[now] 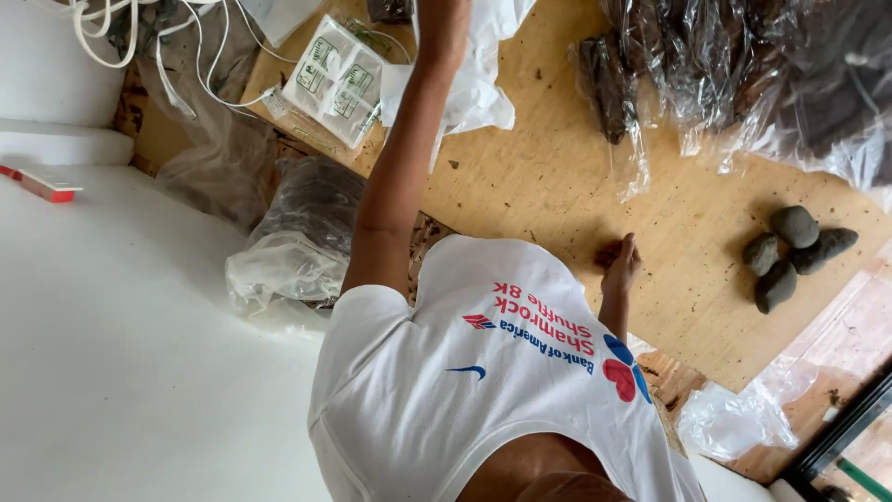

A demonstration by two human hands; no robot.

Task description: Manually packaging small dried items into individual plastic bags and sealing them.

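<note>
You have 4 rounded lumps (790, 256) finished at right with full bags (743, 65) left, your right hand (621, 267) open and flat on the board (548, 177), and your left hand (441, 23) at the white bag (478, 88), grip cut off, cannot tell.

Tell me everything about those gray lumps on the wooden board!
Four gray lumps lie huddled together on the bare wooden board, touching one another. They look like dull, rounded, roughly shaped clay or mud, each a bit different in shape. Dark crumbs dot the wood around them. No hand touches them; clear plastic bags lie beyond.

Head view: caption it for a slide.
Left hand at white plastic bag, right hand on plywood board near dark lumps.
</note>
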